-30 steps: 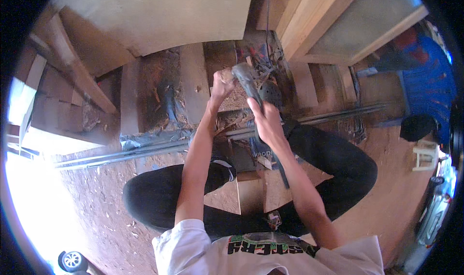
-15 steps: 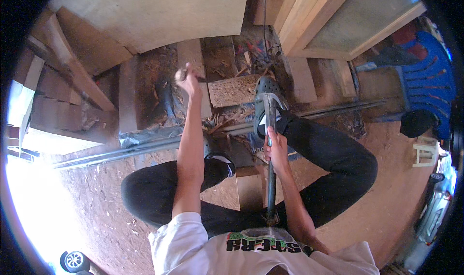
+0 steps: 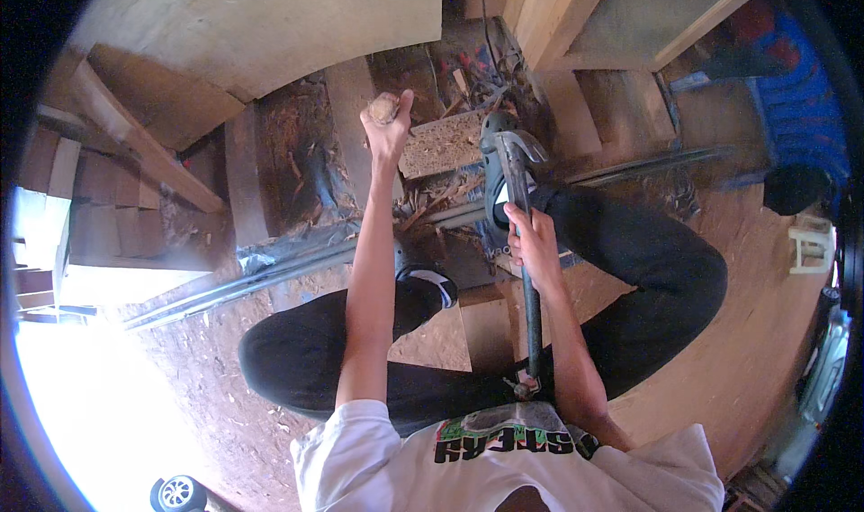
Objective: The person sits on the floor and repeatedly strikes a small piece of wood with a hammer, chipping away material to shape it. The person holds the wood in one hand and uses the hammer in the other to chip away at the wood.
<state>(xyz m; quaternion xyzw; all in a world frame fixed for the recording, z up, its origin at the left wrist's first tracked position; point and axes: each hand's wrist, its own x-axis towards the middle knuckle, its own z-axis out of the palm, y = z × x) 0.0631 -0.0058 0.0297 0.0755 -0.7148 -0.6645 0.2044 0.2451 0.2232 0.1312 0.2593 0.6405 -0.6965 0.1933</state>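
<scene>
Right hand [image 3: 537, 251]: wrapped round the hammer mid-handle, perhaps for balance.
Hammer [image 3: 531, 318]: butt toward the shirt [image 3: 517, 444], head over the right shoe [image 3: 497, 175].
Right shoe: just beside the wood block, probably bracing it.
Wood block [image 3: 441, 145]: lies flat among shavings.
Left hand [image 3: 387, 139]: fist closed round a pale, round-ended grip [image 3: 384, 108], seemingly for firm control.

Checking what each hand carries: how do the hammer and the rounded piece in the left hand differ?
Colour: the hammer is dark grey; the rounded piece is tan-brown.
Visible extent: the hammer shows a long shaft and curved claw; the rounded piece shows only a blunt end, the rest hidden.
Both are gripped, the hammer in the right hand, the rounded piece in the left hand.
</scene>
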